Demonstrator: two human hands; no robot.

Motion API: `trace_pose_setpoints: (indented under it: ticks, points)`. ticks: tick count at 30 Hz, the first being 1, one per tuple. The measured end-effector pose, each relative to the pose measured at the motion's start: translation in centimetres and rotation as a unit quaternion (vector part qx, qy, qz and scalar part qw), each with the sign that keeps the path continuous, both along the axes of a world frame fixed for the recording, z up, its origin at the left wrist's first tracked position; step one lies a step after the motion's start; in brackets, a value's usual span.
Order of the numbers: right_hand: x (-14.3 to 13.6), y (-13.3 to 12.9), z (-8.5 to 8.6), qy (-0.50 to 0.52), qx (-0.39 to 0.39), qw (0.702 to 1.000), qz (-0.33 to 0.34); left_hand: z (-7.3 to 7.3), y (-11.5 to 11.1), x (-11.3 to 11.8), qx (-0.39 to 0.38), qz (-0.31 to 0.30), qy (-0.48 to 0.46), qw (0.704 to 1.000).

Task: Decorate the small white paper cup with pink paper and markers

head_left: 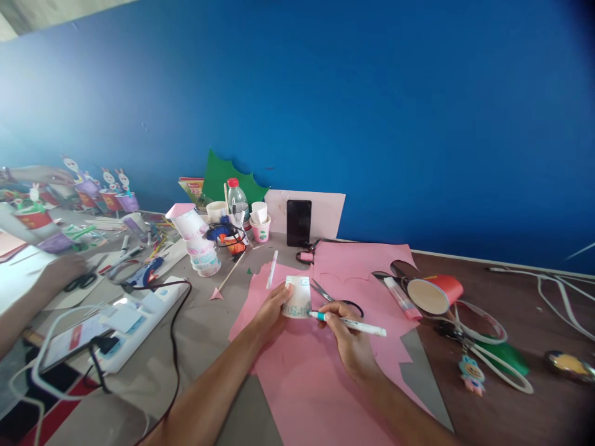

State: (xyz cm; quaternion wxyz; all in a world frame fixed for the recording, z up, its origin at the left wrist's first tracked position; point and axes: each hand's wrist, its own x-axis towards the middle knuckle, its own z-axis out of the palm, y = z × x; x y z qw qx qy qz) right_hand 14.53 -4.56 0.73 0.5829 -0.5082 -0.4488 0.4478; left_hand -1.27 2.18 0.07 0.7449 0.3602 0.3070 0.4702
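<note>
My left hand [274, 308] is closed on a white paper cup [297, 294] that bears green-blue drawn marks. In my right hand [346, 334] is a white marker [362, 326], its teal tip end touching or very near the lower right edge of the cup. Both hands are over pink paper [307, 384] spread on the grey table. Black-handled scissors [328, 295] lie just behind the marker, partly hidden by my right hand. A white pen [272, 269] rests behind my left hand.
Stacked decorated cups [199, 248], a red-capped bottle [237, 201] and an upright black phone [299, 223] stand behind. A red cup [437, 293] lies on its side at right, near cables. At left are a power strip [144, 316] and another person's hand [69, 271].
</note>
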Motion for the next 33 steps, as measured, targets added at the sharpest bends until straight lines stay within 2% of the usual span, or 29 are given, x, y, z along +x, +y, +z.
trace_pose_setpoints:
  ticks: [9,18,33]
  points:
    - [0.1,0.1,-0.3,0.001,-0.003,1.000,0.003,-0.1,0.1,0.0,-0.002,0.000,-0.003,1.000]
    - [0.4,0.7,-1.5,0.087,-0.021,0.996,-0.004,0.1,-0.1,0.0,0.000,-0.001,0.005,1.000]
    - [0.3,0.5,-1.2,0.090,-0.011,0.996,0.003,-0.1,0.1,-0.1,-0.013,0.005,-0.001,1.000]
